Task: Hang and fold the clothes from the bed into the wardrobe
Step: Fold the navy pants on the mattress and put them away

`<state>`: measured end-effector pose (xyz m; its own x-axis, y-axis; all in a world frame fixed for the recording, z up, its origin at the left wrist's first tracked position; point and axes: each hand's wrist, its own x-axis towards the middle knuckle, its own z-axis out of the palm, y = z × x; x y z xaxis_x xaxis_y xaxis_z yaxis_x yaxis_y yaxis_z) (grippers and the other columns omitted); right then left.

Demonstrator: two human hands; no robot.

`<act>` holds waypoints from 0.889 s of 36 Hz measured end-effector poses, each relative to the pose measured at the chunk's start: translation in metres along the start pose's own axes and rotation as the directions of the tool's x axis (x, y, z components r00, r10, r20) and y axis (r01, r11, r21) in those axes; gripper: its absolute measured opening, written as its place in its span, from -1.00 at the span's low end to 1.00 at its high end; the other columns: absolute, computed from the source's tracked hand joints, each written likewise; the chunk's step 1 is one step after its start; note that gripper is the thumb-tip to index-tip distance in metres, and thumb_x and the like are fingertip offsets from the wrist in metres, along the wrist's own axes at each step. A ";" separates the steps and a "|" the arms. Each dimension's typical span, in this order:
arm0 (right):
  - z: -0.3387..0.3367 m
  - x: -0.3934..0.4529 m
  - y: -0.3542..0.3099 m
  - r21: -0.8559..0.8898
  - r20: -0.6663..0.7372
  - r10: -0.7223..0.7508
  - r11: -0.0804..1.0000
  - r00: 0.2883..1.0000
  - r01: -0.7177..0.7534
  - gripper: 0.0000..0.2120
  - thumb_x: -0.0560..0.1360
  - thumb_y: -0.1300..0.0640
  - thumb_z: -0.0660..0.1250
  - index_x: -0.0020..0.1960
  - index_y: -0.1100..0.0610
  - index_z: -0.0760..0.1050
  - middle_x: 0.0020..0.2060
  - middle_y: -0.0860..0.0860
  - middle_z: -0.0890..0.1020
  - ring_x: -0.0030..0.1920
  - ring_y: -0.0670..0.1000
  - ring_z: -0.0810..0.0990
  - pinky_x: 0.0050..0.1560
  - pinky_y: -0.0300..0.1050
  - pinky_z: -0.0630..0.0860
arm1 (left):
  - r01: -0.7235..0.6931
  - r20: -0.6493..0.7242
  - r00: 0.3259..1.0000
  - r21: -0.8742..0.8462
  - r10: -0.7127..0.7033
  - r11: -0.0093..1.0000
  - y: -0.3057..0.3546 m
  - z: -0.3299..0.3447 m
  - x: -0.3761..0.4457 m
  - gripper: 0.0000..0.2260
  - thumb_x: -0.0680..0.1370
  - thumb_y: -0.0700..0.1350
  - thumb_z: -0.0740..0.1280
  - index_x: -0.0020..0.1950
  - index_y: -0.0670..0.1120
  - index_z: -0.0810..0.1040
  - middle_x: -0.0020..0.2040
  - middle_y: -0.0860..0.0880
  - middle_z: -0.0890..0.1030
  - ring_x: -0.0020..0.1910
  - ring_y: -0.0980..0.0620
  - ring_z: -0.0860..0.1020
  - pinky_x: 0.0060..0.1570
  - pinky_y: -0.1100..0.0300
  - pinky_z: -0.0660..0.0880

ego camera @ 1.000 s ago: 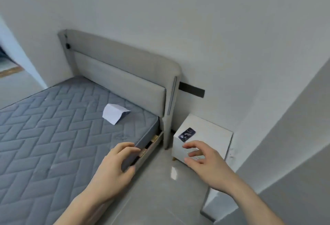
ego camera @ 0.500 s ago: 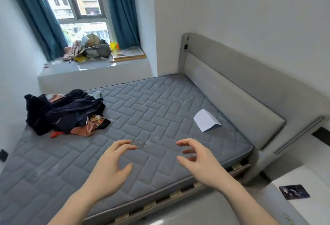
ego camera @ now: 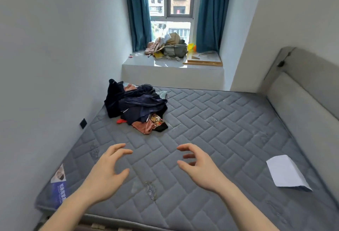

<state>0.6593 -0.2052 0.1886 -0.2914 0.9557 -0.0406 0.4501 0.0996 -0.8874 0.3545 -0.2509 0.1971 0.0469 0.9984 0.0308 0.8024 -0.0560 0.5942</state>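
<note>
Approach step, nothing picked up yet. Left hand and right hand hovered over bed near edge, fingers spread, empty. Clothes pile at far left corner. Next, probably: reach farther, pinch one garment.

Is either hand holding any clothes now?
No: the left hand and right hand hover empty above the mattress, short of the clothes.

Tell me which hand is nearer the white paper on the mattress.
Right. The right hand hovers left of the white paper, with bare mattress between them; the left hand is farther left still.
</note>
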 end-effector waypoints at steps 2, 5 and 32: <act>0.005 0.032 0.000 0.010 0.034 -0.017 1.000 0.999 0.017 -0.68 0.52 0.04 0.41 0.21 -0.24 0.47 0.21 -0.32 0.53 0.14 -0.33 0.53 0.16 -0.22 0.54 | 0.038 -0.022 0.999 0.005 -0.038 0.999 -0.014 -0.007 0.014 -0.57 0.51 -0.11 0.45 0.25 0.30 0.44 0.47 0.27 0.27 0.38 0.13 0.41 0.20 0.17 0.41; 0.015 0.076 0.000 0.009 0.076 -0.032 0.999 0.997 0.032 -0.67 0.53 0.05 0.42 0.23 -0.22 0.46 0.22 -0.32 0.52 0.15 -0.31 0.53 0.15 -0.25 0.52 | 0.091 -0.059 0.994 0.007 -0.090 0.996 -0.034 -0.014 0.032 -0.57 0.52 -0.09 0.45 0.28 0.28 0.44 0.50 0.26 0.25 0.45 0.13 0.34 0.39 0.09 0.35; 0.214 0.391 -0.006 -0.104 0.020 0.109 0.989 0.994 -0.107 -0.58 0.51 0.15 0.41 0.30 -0.14 0.43 0.23 -0.20 0.48 0.17 -0.29 0.45 0.06 -0.40 0.38 | 0.281 0.251 0.919 0.128 -0.305 0.951 -0.346 -0.088 0.292 -0.43 0.50 -0.06 0.37 0.51 0.07 0.33 0.64 0.01 0.05 0.56 -0.03 0.23 0.42 0.18 0.26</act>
<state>0.3619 0.1089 0.0799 -0.2570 0.9553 -0.1464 0.5642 0.0253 -0.8253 0.0379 0.0601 0.0712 -0.0526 0.9335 -0.3548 0.8526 0.2269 0.4707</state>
